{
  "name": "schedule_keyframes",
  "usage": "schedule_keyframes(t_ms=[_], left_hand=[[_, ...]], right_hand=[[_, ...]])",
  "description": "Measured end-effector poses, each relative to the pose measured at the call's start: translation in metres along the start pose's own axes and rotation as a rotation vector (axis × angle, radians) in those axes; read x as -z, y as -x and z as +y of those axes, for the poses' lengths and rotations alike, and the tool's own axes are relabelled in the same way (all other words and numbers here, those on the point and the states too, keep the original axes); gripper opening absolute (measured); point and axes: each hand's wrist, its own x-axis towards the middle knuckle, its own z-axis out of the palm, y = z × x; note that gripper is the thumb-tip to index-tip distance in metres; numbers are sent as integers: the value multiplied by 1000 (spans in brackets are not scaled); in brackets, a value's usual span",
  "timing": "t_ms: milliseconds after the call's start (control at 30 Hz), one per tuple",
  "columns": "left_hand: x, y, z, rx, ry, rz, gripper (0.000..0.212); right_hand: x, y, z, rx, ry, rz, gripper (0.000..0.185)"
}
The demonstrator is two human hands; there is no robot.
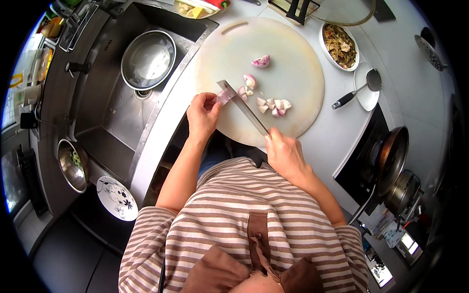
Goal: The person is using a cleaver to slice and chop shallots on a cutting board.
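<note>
My right hand [287, 154] grips the handle of a kitchen knife [247, 110], its blade slanting up and left over a round white cutting board [293, 47]. At the board's left edge, my left hand [204, 115] pinches a piece of red onion or shallot [222, 97] beside the blade's far end. Right of the blade lie more purple-white pieces [250, 81], close against it. A small group of cut chunks [276, 106] sits farther right. One larger wedge [261, 61] rests alone higher on the board.
A metal bowl [148, 60] stands in the steel sink [117, 121] at left. To the right are a dish of cooked food [339, 45], a slotted spatula [373, 80] on a white rest, and a frying pan [394, 161] on the cooktop. A vegetable plate [196, 14] is at the top.
</note>
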Motion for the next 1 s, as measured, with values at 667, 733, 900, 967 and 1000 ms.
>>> schedule_keyframes(t_ms=[667,733,900,967,1000], left_hand=[[-7,-11,-4,37,31,17,15],[-6,-11,-4,28,-6,2,16],[-4,-4,0,-42,-39,18,17],[1,0,-2,-90,-98,34,18],[4,3,-2,-84,-100,45,22]], right_hand=[[3,-18,-12,-48,187,-230,15],[-6,-23,-9,-63,194,-250,15],[-27,-21,2,-46,168,-149,13],[-28,-19,5,-26,163,-119,14],[-29,-19,6,-5,157,-90,14]])
